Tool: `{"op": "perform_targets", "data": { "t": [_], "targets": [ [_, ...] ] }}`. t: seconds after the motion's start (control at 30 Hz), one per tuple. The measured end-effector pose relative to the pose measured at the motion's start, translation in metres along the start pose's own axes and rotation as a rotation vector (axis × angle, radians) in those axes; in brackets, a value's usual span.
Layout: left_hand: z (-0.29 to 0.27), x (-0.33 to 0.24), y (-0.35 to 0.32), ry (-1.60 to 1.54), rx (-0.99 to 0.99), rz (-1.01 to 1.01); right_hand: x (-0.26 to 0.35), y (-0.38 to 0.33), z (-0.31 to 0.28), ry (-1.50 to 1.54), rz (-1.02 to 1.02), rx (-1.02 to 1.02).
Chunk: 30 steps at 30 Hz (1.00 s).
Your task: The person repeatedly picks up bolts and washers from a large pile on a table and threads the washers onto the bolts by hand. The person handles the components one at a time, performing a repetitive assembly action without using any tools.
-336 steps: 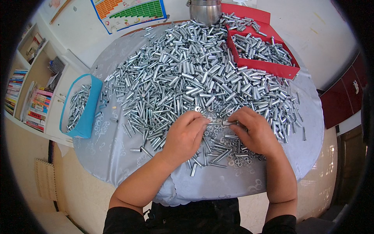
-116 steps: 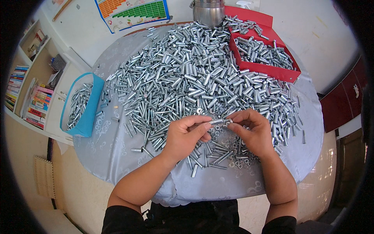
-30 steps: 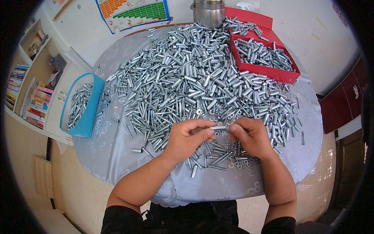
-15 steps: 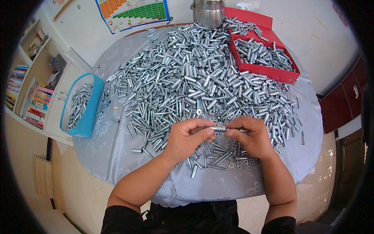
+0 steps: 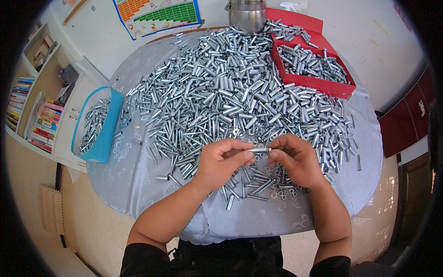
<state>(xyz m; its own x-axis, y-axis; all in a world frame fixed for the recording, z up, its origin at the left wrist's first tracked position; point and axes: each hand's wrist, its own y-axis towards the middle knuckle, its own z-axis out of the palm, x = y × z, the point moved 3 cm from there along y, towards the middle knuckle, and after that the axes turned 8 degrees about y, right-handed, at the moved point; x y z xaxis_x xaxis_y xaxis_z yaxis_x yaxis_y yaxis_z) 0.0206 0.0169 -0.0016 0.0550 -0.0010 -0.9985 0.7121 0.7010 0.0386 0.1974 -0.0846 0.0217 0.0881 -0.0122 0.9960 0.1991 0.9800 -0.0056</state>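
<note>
Between my hands lies a silvery sleeve anchor bolt (image 5: 259, 150), held level over the near part of the pile. My left hand (image 5: 224, 159) pinches its left end between thumb and fingers. At the other end, the fingertips of my right hand (image 5: 295, 159) close around the tip; whether a nut or washer is between them is too small to tell. Just below lie loose bolts (image 5: 263, 185) and a cluster of small washers and nuts (image 5: 284, 191). Beyond my hands spreads a large heap of metal sleeves and bolts (image 5: 221, 92).
A red box (image 5: 318, 87) filled with anchors stands at the back right, its lid behind also bearing some. A steel pot (image 5: 248, 18) stands at the back. At the left edge is a blue box (image 5: 105, 138) of anchors. A silvery cloth (image 5: 138, 184) covers the round table.
My right hand has shifted slightly right along the anchor bolt, showing a little more of its right end. My left hand keeps its pinch in nearly the same place.
</note>
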Motion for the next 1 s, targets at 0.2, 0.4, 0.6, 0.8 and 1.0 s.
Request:
{"op": "perform_targets", "data": {
  "t": [0.2,0.4,0.6,0.8,1.0],
  "targets": [
    [0.001,-0.001,-0.002,0.116,0.002,0.138,-0.006,0.001,0.002,0.086,-0.052,0.025],
    [0.000,-0.008,-0.002,0.208,-0.004,0.117,-0.002,0.002,-0.004,0.003,-0.112,-0.088],
    [0.005,-0.018,0.000,1.021,0.238,0.589,-0.007,0.011,-0.025,0.038,-0.144,-0.346],
    [0.012,-0.020,-0.004,1.163,0.261,0.579,-0.004,0.009,-0.019,0.009,-0.185,-0.295],
    [0.009,-0.013,-0.003,1.119,0.205,0.505,0.007,-0.001,-0.018,0.070,0.128,0.084]
  ]
}}
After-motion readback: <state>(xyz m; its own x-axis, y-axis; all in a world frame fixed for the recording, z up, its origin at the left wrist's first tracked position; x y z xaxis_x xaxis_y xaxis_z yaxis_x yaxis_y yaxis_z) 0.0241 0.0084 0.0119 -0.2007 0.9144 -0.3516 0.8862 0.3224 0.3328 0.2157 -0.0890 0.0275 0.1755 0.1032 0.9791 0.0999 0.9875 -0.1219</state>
